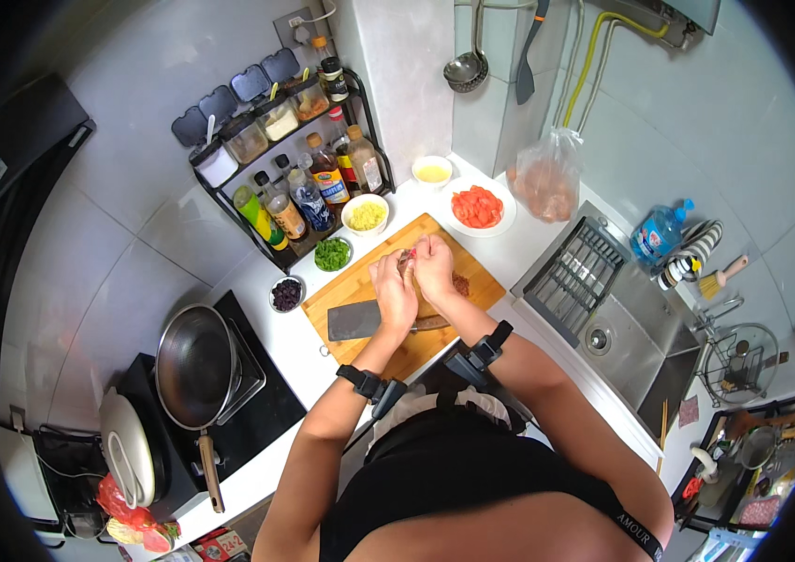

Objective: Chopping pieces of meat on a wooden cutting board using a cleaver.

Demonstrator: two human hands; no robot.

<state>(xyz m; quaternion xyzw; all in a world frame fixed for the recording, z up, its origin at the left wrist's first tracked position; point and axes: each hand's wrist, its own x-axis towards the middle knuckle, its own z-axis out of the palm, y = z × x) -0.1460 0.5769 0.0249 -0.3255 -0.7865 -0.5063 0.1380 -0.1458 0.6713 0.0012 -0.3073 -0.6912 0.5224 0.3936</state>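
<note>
My left hand point(396, 288) and my right hand point(434, 265) meet over the bamboo cutting board point(348, 274), fingers closed on a small thing with a reddish end, mostly covered by the fingers; I cannot tell what it is. A cleaver point(355, 321) lies flat on the board under my left wrist, its wooden handle point(431, 322) pointing right. Reddish-brown minced food point(461, 284) sits beside my right hand. Behind the board stand a plate of chopped tomato point(476, 208), a bowl of yellow minced food point(366, 215), chopped greens point(332, 254) and a bowl of dark pieces point(286, 294).
A frying pan point(195, 365) sits on the black cooktop point(264, 400) at left. A spice rack point(285, 263) with bottles stands against the wall. A small bowl of yellow liquid point(432, 171) and a plastic bag point(546, 175) are behind. The sink point(640, 337) with a drying rack point(573, 277) lies right.
</note>
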